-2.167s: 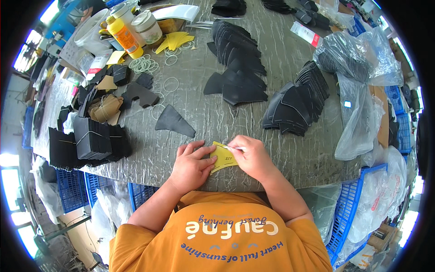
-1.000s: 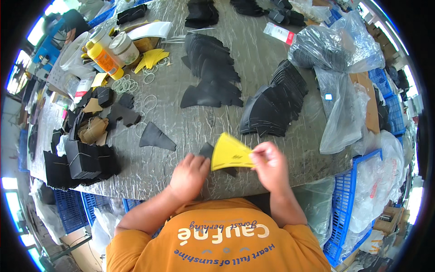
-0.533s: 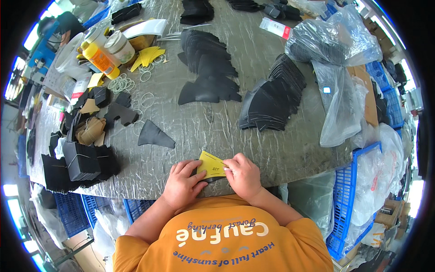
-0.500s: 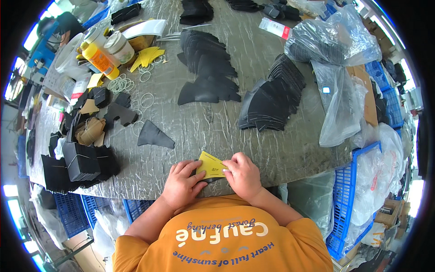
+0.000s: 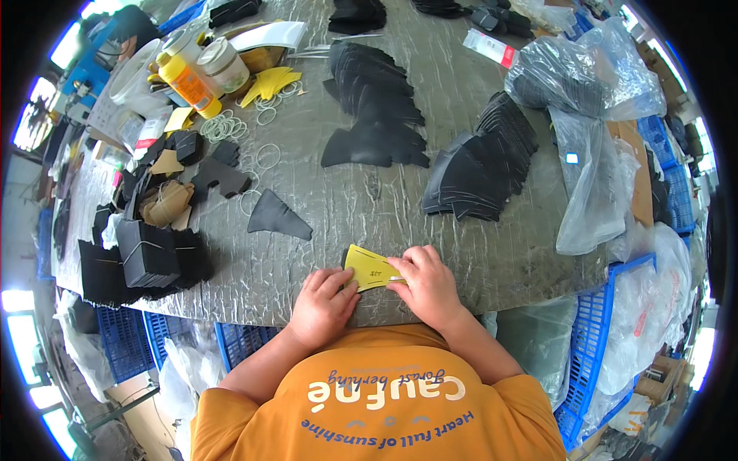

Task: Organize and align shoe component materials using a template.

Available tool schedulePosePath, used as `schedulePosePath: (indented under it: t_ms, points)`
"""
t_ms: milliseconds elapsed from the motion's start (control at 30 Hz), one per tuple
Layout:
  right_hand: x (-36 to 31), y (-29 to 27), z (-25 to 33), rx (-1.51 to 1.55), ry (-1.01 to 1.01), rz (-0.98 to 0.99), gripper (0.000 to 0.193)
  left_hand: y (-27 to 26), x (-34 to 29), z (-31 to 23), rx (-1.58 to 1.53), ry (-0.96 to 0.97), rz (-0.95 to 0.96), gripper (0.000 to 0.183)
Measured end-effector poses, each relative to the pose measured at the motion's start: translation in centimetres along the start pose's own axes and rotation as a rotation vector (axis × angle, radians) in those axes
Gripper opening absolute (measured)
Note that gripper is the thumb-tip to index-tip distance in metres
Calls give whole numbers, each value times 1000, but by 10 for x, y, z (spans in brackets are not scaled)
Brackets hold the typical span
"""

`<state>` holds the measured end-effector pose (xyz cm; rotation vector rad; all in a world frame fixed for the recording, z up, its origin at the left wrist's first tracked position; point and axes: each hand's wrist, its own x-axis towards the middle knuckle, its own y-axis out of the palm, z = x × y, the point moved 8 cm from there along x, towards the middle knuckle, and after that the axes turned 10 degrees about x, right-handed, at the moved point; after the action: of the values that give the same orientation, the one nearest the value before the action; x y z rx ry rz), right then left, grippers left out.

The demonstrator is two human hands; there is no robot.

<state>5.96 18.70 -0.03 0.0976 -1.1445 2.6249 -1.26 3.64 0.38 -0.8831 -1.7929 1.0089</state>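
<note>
A yellow card template (image 5: 370, 267) with dark slits lies over a black leather piece (image 5: 345, 256), whose dark edge shows at the template's left end. My left hand (image 5: 324, 302) is closed on the template's left side, fingertips and thumb pressing it to the table. At its right end, my right hand (image 5: 427, 283) pinches a thin white pen-like stick (image 5: 396, 279), its tip on the template; most of the stick is hidden by the fingers. A single black leather piece (image 5: 278, 216) lies beyond my left hand.
Fanned stacks of black pieces (image 5: 377, 115) (image 5: 480, 165) lie farther off on the table (image 5: 346, 196). Bundled black pieces (image 5: 146, 253), rubber bands (image 5: 223, 126), a yellow bottle (image 5: 187, 83) and jars (image 5: 223, 64) stand left. Plastic bags (image 5: 596, 184) and a blue crate (image 5: 588, 353) are right.
The view has shifted, so the table's things appear farther right. The template now sits turned a little and slightly farther from my body, and my left fingers have drawn back toward its lower left edge.
</note>
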Motion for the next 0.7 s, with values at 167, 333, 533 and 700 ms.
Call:
schedulePosePath:
  t_ms: [167, 333, 533, 700]
  points:
    - [0, 0, -2, 13, 14, 22, 41, -1, -1, 2, -43, -13, 2, 32]
    - [1, 0, -2, 26, -15, 33, 38, 1, -6, 10, -94, -83, 77, 35]
    - [4, 0, 0, 30, -25, 37, 38, -3, -5, 16, -39, -123, 91, 37]
    - [6, 1, 0, 29, -13, 53, 39, -4, -6, 18, -25, -110, 91, 37]
